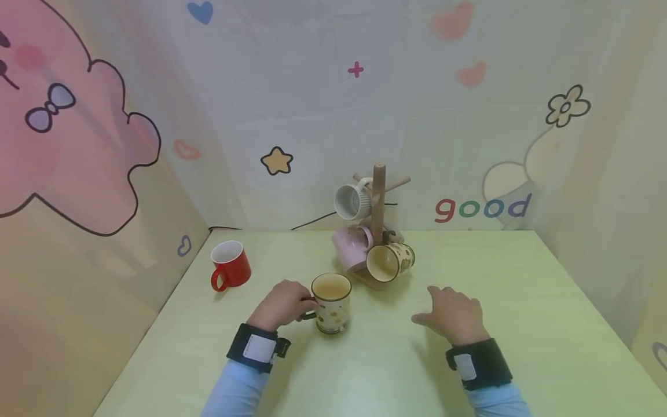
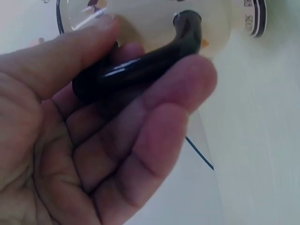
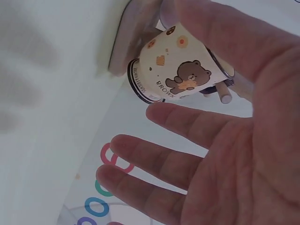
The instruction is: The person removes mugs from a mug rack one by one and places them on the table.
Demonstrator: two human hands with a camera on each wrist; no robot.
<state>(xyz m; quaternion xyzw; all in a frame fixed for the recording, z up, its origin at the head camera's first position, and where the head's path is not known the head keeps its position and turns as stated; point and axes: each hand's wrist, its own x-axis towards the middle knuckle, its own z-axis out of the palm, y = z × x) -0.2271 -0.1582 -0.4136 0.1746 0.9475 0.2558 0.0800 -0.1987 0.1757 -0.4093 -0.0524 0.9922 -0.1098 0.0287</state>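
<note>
My left hand (image 1: 283,305) grips the dark handle (image 2: 136,68) of a cream mug (image 1: 333,307) with a bear-style print. In the head view this mug is upright, its mouth facing up; whether its base touches the table cannot be told. My right hand (image 1: 453,314) is held over the table to the right, fingers spread, touching nothing. Behind both hands stands a wooden mug tree (image 1: 379,202). On it hang a white ribbed mug (image 1: 350,202), a pink mug (image 1: 350,248) and a second cream mug (image 3: 180,70) with a printed brown bear.
A red mug (image 1: 237,269) stands upright at the left of the pale green table (image 1: 521,301), its handle toward the front. Printed cloth walls (image 1: 292,87) enclose the back and sides. Bare pegs (image 1: 398,184) stick out near the top of the mug tree.
</note>
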